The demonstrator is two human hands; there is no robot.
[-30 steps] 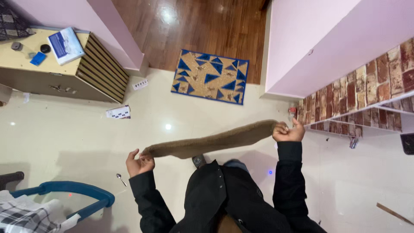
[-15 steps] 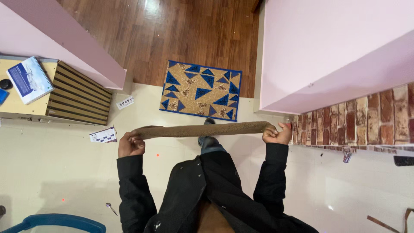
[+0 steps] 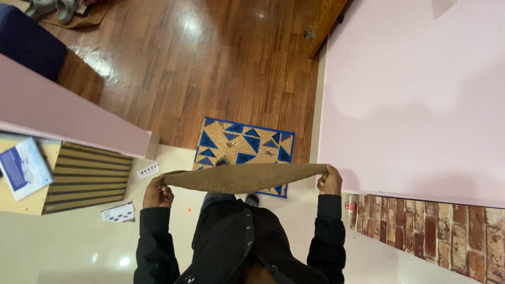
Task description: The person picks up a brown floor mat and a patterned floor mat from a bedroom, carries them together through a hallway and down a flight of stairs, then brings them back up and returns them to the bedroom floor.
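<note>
A cream tiled floor (image 3: 63, 247) is running across the near part, meeting a wooden floor (image 3: 210, 63) farther off. A blue-and-tan patterned mat (image 3: 239, 147) is lying across the join, and two small paper cards (image 3: 118, 212) are lying on the tiles at left.

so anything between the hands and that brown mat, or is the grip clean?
Nothing visible in between. The left hand and right hand each pinch one end of the brown mat, held stretched in the air above the blue patterned rug.
</note>
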